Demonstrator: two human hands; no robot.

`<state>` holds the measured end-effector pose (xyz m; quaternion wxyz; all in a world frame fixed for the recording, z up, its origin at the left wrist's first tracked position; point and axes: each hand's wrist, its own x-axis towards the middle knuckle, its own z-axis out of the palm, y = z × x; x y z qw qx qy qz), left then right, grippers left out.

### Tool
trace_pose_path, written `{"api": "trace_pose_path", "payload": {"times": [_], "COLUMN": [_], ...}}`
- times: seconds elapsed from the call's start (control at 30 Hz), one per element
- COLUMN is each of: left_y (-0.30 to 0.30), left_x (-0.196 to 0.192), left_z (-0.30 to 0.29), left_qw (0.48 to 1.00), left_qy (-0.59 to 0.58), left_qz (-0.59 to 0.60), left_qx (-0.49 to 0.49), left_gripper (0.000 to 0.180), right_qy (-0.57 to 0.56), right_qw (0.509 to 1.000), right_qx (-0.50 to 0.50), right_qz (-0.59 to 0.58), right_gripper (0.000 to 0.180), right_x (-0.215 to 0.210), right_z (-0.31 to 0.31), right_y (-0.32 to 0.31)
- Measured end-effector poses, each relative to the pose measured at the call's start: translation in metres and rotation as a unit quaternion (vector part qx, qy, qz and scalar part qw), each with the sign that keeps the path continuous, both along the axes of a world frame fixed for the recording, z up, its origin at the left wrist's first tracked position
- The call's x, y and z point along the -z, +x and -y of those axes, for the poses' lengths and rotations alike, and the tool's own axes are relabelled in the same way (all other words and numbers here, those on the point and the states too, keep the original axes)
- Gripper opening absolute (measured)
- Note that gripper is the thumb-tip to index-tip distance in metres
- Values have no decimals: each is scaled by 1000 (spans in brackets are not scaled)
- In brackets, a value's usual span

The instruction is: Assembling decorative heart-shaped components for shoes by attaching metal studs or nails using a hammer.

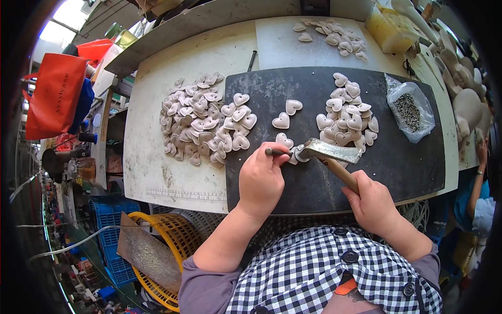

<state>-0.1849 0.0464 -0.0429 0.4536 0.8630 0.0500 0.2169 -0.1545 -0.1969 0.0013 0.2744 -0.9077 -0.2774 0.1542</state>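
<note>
The left hand [261,178] was closed around a short metal punch [276,152] stood on a heart-shaped blank [296,155] on the dark mat [408,162], between the two heaps of hearts. The right hand [372,201] gripped the hammer [330,150] by its wooden handle, head just beside the punch. To my eye, a good strike wanted the punch upright and the blank flat.
</note>
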Motion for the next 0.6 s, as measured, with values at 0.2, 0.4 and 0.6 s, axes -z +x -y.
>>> {"api": "trace_pose_path", "payload": {"times": [0.2, 0.4, 0.6], "left_y": [1, 2, 4], "left_x": [-3, -2, -6], "left_z": [5, 6, 6], "left_qw": [987, 994, 997], "left_qy": [146, -101, 73], "left_qz": [55, -39, 19], "left_qx": [30, -36, 0], "left_gripper": [13, 6, 8], "right_qy": [-28, -20, -18], "right_qw": [999, 1000, 1000], "right_qx": [-7, -4, 3], "right_qz": [16, 18, 10], "right_gripper": [21, 21, 20], "right_x": [1, 4, 3], "right_z": [-1, 1, 1], "right_y": [1, 0, -1]}}
